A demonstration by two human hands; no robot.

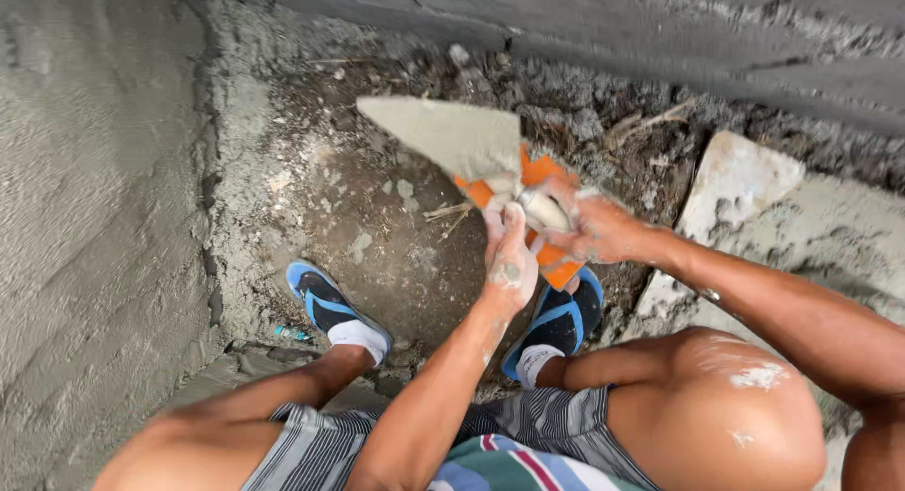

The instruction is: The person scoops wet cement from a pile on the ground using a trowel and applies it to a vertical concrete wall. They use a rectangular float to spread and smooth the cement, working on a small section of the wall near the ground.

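Observation:
A pointed trowel [452, 135], its blade coated in grey mortar, is held level in front of me with the tip to the upper left. My right hand [594, 229] grips its pale handle. My left hand [509, 255] rests against the handle's near side, fingers together and smeared with mortar. An orange flat object [556, 265] shows under both hands, partly hidden by them.
A freshly plastered grey wall [85, 218] rises on the left. Block courses [660, 39] run along the top. Dirt ground [377, 227] with rubble lies below. My feet in blue sandals [330, 307] and socks stand on it. A pale stone slab [735, 185] lies right.

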